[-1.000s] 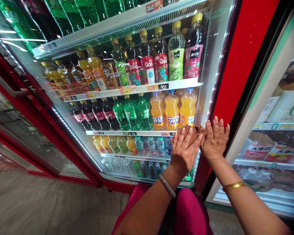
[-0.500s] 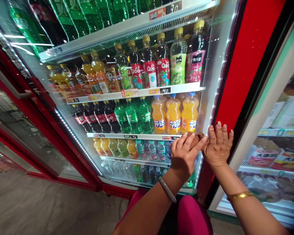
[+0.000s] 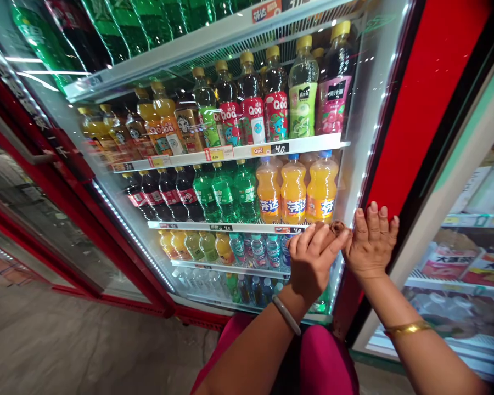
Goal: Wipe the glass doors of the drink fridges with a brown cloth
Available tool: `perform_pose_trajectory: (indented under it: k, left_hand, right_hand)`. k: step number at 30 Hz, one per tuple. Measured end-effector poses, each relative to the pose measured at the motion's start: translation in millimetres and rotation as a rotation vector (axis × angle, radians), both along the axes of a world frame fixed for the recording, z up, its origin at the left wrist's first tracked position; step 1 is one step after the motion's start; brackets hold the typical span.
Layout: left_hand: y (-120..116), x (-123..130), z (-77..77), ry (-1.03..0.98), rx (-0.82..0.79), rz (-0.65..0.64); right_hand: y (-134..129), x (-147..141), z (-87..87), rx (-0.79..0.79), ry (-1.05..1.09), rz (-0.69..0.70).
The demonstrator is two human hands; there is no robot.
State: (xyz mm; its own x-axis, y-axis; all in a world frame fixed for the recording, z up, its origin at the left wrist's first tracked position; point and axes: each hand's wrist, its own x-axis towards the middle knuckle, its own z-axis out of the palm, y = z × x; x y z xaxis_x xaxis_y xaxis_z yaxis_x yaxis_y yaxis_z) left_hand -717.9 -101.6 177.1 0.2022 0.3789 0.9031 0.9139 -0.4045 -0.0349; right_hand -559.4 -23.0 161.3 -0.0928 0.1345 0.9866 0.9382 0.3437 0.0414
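Observation:
My left hand (image 3: 313,255) lies against the glass front of a lit drinks fridge, its fingers bent over a crumpled brown cloth (image 3: 336,226). Only the top edge of the cloth shows above the knuckles. Beside it, my right hand (image 3: 371,241) rests flat on the red door frame (image 3: 401,142), fingers stretched out and holding nothing. Behind the glass, just above my left hand, stand orange soda bottles (image 3: 293,186) with blue caps. Smaller bottles on the shelf below are partly covered by that hand.
Shelves hold several rows of bottles, among them red-labelled Qoo bottles (image 3: 253,109) and green soda bottles (image 3: 246,192). To the right stands another fridge with packaged goods (image 3: 448,258). A red-framed door with a handle (image 3: 41,159) is at left, above grey floor (image 3: 66,340).
The view has shifted slightly, so the fridge sits a little differently in it. Both hands keep nearly the same places on the glass and frame.

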Motion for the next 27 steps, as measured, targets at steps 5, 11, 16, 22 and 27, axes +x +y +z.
perform_pose_trajectory:
  k: [5, 11, 16, 22, 27]
  left_hand:
    - [-7, -12, -9.5, -0.060, -0.055, 0.027]
    - [1, 1, 10.1, -0.328, 0.048, 0.145]
    - [-1, 3, -7.1, -0.150, 0.007, 0.001]
    - [3, -33, 28.6, -0.400, 0.100, 0.084]
    - [1, -22, 4.6, -0.209, 0.090, -0.007]
  right_hand:
    - [1, 3, 0.0, -0.056, 0.014, -0.001]
    - [-5, -23, 1.3, -0.115, 0.166, 0.024]
    - [-20, -53, -0.6, -0.247, 0.353, 0.072]
    - [-28, -66, 3.7, -0.310, 0.427, 0.085]
    - [-31, -85, 8.0, -0.353, 0.569, 0.102]
